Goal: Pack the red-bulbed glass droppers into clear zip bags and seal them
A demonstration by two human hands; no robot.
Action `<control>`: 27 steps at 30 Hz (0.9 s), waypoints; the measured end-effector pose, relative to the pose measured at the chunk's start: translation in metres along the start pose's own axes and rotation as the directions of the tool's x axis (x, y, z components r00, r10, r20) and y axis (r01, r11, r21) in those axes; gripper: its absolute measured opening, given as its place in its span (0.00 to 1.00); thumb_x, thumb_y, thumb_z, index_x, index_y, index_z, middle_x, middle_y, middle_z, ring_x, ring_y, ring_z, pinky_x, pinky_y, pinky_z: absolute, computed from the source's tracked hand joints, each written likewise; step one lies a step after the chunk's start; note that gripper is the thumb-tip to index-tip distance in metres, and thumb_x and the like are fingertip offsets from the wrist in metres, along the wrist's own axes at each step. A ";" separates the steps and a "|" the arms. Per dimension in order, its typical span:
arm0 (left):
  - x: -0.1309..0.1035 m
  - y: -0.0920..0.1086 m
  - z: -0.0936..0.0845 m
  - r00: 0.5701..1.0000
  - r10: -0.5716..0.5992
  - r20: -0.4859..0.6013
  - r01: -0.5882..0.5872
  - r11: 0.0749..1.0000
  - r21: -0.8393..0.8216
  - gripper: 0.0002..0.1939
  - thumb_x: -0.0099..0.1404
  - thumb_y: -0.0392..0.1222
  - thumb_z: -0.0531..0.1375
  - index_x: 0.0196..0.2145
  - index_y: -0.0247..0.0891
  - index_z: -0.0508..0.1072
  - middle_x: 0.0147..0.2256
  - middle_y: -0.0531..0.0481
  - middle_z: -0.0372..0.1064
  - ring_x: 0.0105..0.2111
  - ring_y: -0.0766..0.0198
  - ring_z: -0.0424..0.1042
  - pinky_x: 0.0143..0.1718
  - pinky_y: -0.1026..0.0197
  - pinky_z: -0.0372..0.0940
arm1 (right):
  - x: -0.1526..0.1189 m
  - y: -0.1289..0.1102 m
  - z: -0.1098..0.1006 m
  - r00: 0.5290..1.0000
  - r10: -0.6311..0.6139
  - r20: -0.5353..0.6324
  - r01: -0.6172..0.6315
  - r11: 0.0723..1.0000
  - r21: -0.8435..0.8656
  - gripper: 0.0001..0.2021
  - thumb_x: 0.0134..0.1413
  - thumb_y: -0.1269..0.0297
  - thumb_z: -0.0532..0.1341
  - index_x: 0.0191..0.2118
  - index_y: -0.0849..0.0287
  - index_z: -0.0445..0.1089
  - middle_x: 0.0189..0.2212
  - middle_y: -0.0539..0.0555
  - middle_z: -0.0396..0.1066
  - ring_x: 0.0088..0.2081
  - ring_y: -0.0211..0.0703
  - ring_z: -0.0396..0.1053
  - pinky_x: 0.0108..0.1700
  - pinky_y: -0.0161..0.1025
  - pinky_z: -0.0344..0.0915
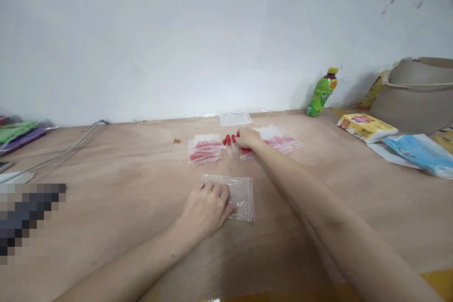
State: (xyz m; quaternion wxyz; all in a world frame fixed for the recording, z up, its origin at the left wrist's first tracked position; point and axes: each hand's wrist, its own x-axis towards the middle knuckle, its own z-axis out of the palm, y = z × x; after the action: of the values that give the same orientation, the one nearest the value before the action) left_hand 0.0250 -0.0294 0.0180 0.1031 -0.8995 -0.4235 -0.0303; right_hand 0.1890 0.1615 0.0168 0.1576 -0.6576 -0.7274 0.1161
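My left hand (208,205) lies with fingers apart on a clear zip bag (242,200), pressing its left part to the table. Farther off, my right hand (248,138) reaches to a small group of thin sticks with red tops (232,146). Its fingers are bent together at one of the red tops; the fingertips are partly hidden. Left of the group is a stack of clear bags with red items inside (205,151). More filled bags (279,139) lie on the right, partly behind my right hand and wrist.
A flat pale bag (236,119) lies by the wall. A green bottle (321,93), a yellow tissue pack (367,127), a blue packet (423,153) and a grey bin-like container (414,94) stand or lie at right. A grey cable (76,144) crosses the left side.
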 end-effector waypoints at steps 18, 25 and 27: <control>0.005 -0.019 0.031 0.994 0.088 0.063 -0.059 0.931 -0.360 0.24 0.69 0.53 0.43 0.61 0.47 0.48 0.62 0.48 0.38 0.61 0.54 0.37 0.59 0.45 0.39 | -0.124 0.060 0.005 0.932 0.227 -0.282 0.191 0.354 0.915 0.20 0.43 0.54 0.60 0.39 0.54 0.52 0.27 0.44 0.61 0.21 0.32 0.64 0.26 0.34 0.67; 0.005 -0.019 0.030 0.996 0.079 0.048 -0.055 0.927 -0.372 0.24 0.69 0.51 0.42 0.61 0.48 0.46 0.62 0.49 0.40 0.61 0.55 0.39 0.59 0.46 0.40 | -0.131 0.046 0.015 0.962 0.179 -0.208 0.158 0.256 0.954 0.21 0.41 0.53 0.61 0.38 0.53 0.52 0.28 0.43 0.60 0.22 0.32 0.65 0.27 0.37 0.70; 0.006 -0.019 0.030 0.997 0.071 0.043 -0.049 0.923 -0.381 0.25 0.69 0.51 0.42 0.62 0.46 0.44 0.62 0.49 0.40 0.61 0.56 0.39 0.59 0.47 0.40 | -0.135 0.044 0.015 0.972 0.187 -0.142 0.105 0.196 0.975 0.21 0.40 0.54 0.62 0.37 0.53 0.52 0.27 0.43 0.61 0.23 0.32 0.66 0.29 0.38 0.70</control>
State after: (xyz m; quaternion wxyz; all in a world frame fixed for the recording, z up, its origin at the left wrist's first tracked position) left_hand 0.0132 -0.0074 -0.0072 -0.0837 -0.9155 -0.3846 -0.0833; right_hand 0.2350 0.0331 -0.0238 0.6178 -0.4358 -0.4468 0.4783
